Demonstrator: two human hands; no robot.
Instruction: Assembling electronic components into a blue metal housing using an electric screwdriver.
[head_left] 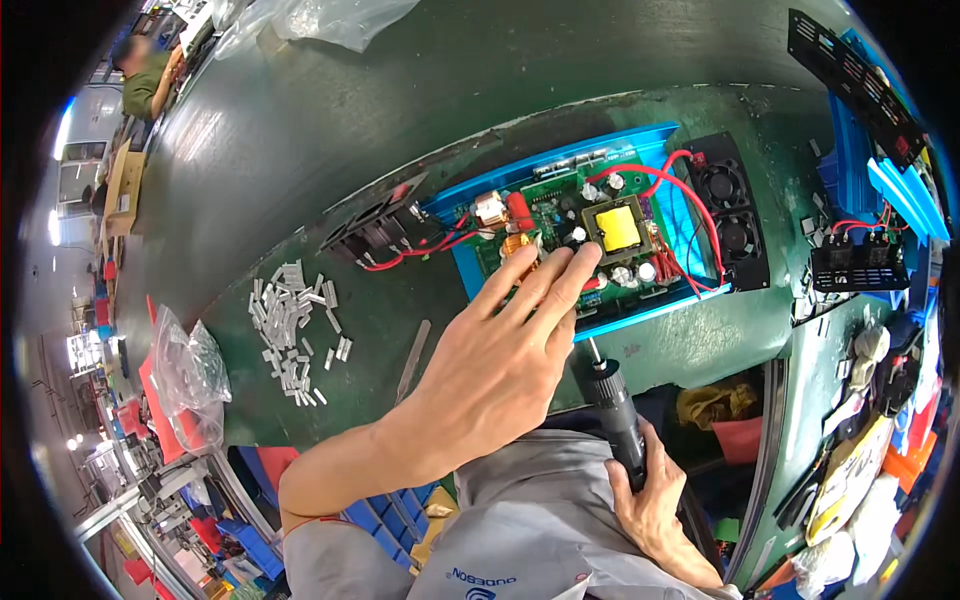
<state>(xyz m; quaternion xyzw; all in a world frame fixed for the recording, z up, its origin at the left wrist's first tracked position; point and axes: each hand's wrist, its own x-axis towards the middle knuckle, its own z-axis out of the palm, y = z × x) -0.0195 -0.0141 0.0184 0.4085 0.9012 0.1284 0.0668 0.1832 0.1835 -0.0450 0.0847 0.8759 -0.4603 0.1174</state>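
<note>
Right hand (650, 497) is closed around a black power screwdriver (613, 400), whose bit (597, 352) points to about 11 o'clock. Just off the bit lies the near wall of a blue open-topped metal housing (650, 313), at 12 o'clock from this grip, its long axis running from between 8 and 9 to between 2 and 3 o'clock. So the bit stands crosswise to that wall, and this angle seems to be what matters most. Left hand (490, 365) is nearer the housing; it lies palm down with fingers stretched out, over the green circuit board (485, 255) beside a yellow-topped transformer (618, 228).

Whether the bit touches the wall is hard to tell, and no screw shows at its tip. The left thumb is mostly tucked out of sight, and the hand covers the housing's near-left corner.

A pile of small silvery metal pieces (290, 320) sits at 9 o'clock from the left hand. A black twin-fan panel (735, 210) stands at the housing's 3 o'clock end, and a black end panel (380, 225) with red wires at its 9 o'clock end. Far off at 10 o'clock a co-worker (148, 82) is tiny and blurred.
</note>
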